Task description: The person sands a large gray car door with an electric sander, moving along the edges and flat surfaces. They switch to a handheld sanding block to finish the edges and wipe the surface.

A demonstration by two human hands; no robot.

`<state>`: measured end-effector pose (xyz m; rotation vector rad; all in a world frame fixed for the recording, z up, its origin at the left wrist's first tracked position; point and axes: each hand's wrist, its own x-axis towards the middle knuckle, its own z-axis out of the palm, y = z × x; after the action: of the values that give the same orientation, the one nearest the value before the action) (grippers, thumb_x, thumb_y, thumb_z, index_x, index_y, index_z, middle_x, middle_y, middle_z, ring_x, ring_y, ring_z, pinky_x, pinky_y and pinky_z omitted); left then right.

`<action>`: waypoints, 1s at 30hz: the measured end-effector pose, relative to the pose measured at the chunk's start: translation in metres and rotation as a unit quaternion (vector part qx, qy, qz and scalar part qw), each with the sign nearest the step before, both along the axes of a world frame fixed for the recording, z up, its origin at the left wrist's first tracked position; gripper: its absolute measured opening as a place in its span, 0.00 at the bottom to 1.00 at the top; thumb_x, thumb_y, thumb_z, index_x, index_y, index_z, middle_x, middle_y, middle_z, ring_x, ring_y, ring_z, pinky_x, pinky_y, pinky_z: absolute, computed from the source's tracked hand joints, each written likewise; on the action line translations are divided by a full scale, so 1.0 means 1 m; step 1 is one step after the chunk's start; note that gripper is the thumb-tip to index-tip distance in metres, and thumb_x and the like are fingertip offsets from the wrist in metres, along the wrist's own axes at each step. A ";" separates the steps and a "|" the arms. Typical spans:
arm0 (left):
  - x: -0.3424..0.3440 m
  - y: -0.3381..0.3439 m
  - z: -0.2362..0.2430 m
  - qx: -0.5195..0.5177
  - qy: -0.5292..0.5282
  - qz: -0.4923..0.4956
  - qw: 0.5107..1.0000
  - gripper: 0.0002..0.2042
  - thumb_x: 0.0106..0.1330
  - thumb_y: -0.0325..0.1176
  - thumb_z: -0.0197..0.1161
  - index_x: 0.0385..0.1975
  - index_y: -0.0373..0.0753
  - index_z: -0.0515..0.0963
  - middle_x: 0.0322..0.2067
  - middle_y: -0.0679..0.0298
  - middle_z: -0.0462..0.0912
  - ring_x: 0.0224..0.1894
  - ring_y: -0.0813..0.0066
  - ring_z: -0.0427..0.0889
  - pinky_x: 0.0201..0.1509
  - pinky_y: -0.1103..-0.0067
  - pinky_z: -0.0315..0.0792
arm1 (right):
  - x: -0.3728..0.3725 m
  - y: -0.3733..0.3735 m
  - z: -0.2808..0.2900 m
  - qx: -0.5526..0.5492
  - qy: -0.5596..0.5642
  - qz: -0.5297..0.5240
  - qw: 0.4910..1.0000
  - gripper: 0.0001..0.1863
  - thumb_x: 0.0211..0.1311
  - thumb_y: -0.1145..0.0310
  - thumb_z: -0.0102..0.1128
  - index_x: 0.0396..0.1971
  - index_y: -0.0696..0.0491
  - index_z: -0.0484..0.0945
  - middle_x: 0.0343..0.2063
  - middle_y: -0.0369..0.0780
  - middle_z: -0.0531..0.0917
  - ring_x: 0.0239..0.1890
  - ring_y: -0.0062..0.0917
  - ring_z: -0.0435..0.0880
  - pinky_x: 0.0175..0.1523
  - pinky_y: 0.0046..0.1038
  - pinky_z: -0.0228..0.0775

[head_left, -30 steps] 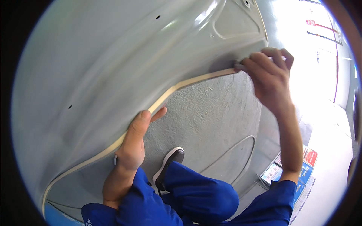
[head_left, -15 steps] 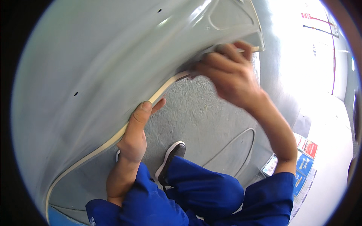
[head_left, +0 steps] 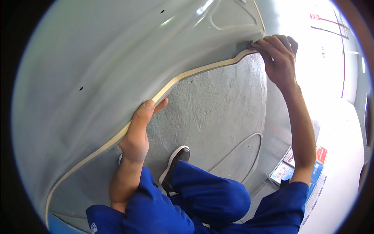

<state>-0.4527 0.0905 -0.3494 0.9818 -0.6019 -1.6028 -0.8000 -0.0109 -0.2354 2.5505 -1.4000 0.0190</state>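
A large grey car body panel (head_left: pixel 128 58), shaped like a hood, fills the upper left. A cream strip (head_left: pixel 198 70) runs along its curved edge. My left hand (head_left: pixel 139 124) grips that edge, thumb on the strip and fingers underneath. At the panel's far right corner, my right hand (head_left: pixel 278 58) is closed with fingers bent over the edge. It pinches a small dark grey piece (head_left: pixel 252 45) that looks like a sanding sheet or pad, mostly hidden by the fingers. The piece touches the panel at the end of the strip.
A grey hose or cable (head_left: pixel 255 156) loops on the rough grey floor (head_left: pixel 210 113) under the panel. My shoe (head_left: pixel 177 162) stands below the edge. Blue and red boxes or printed sheets (head_left: pixel 282 171) sit at right beyond my forearm. Small dark holes mark the panel.
My right hand has slid right along the panel edge with the dark grey piece, from mid-edge to the far corner. My left hand stays nearly in place on the edge.
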 end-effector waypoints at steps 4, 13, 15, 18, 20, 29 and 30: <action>-0.005 -0.002 0.006 -0.010 -0.022 0.009 1.000 0.16 0.71 0.27 0.56 0.52 0.24 0.80 0.49 0.46 0.85 0.50 0.53 0.88 0.56 0.59 0.85 | 0.035 0.015 -0.008 0.008 -0.038 0.031 0.999 0.10 0.56 0.75 0.69 0.39 0.48 0.87 0.37 0.31 0.84 0.45 0.26 0.82 0.61 0.37 0.61; 0.002 -0.002 -0.012 -0.023 -0.014 -0.006 1.000 0.15 0.72 0.28 0.55 0.51 0.24 0.81 0.49 0.47 0.85 0.51 0.54 0.87 0.57 0.59 0.84 | 0.000 0.022 -0.021 -0.097 -0.077 -0.042 0.991 0.13 0.56 0.76 0.71 0.39 0.43 0.90 0.34 0.30 0.86 0.41 0.24 0.81 0.55 0.30 0.62; 0.000 -0.002 -0.011 -0.015 -0.035 -0.009 0.999 0.16 0.72 0.28 0.54 0.51 0.24 0.81 0.50 0.47 0.85 0.51 0.54 0.87 0.58 0.60 0.83 | 0.012 0.047 -0.029 -0.113 -0.101 -0.052 0.987 0.13 0.52 0.76 0.74 0.38 0.46 0.90 0.34 0.31 0.86 0.39 0.24 0.81 0.52 0.29 0.63; 0.002 -0.001 -0.015 -0.019 -0.038 -0.020 0.999 0.17 0.74 0.30 0.53 0.51 0.23 0.80 0.51 0.45 0.84 0.53 0.53 0.86 0.59 0.60 0.83 | 0.051 0.062 -0.062 -0.137 -0.173 -0.065 0.973 0.14 0.47 0.75 0.77 0.36 0.47 0.89 0.33 0.31 0.84 0.39 0.24 0.80 0.50 0.29 0.65; 0.000 -0.004 -0.014 -0.022 -0.039 -0.031 0.998 0.18 0.74 0.31 0.52 0.52 0.22 0.80 0.51 0.44 0.84 0.54 0.52 0.85 0.60 0.60 0.82 | 0.068 0.069 -0.085 -0.146 -0.241 -0.112 0.953 0.13 0.47 0.78 0.74 0.35 0.49 0.88 0.31 0.33 0.84 0.36 0.26 0.82 0.44 0.29 0.69; -0.005 -0.006 -0.027 -0.004 -0.055 -0.039 0.998 0.21 0.75 0.34 0.49 0.54 0.21 0.78 0.51 0.43 0.84 0.57 0.50 0.84 0.66 0.59 0.77 | 0.117 0.070 -0.139 -0.187 -0.408 -0.110 0.887 0.13 0.48 0.81 0.73 0.36 0.56 0.86 0.24 0.38 0.79 0.21 0.27 0.75 0.26 0.29 0.67; -0.003 -0.006 -0.029 -0.007 -0.058 -0.048 0.997 0.21 0.75 0.34 0.49 0.54 0.21 0.78 0.52 0.42 0.84 0.57 0.50 0.84 0.66 0.59 0.77 | 0.111 0.071 -0.140 -0.203 -0.407 -0.143 0.879 0.12 0.50 0.81 0.72 0.37 0.55 0.87 0.24 0.37 0.80 0.21 0.26 0.76 0.27 0.29 0.69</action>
<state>-0.4558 0.0850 -0.3788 1.0541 -0.7488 -1.6304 -0.6891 0.0598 -0.3756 2.0004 -1.7619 1.3135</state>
